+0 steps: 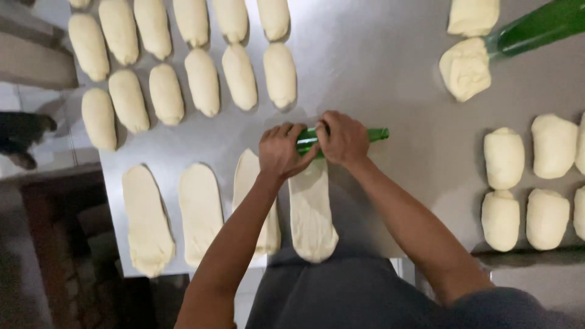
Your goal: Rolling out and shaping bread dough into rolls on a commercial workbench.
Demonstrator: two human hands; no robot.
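My left hand (279, 150) and my right hand (344, 139) both press down on a green glass bottle (376, 134) lying sideways on a metal table (378, 67). The bottle lies across the far end of a flattened oval strip of pale dough (312, 219). Three more flattened dough strips lie to its left: one (245, 183) beside my left forearm, one (200, 212) further left and one (147, 220) at the table's left edge.
Several plump dough rolls (202, 81) lie in rows at the back left. More rolls (504, 157) sit at the right. At the back right a second green bottle (536, 27) rests on a dough piece (465, 68). The table edge drops off left.
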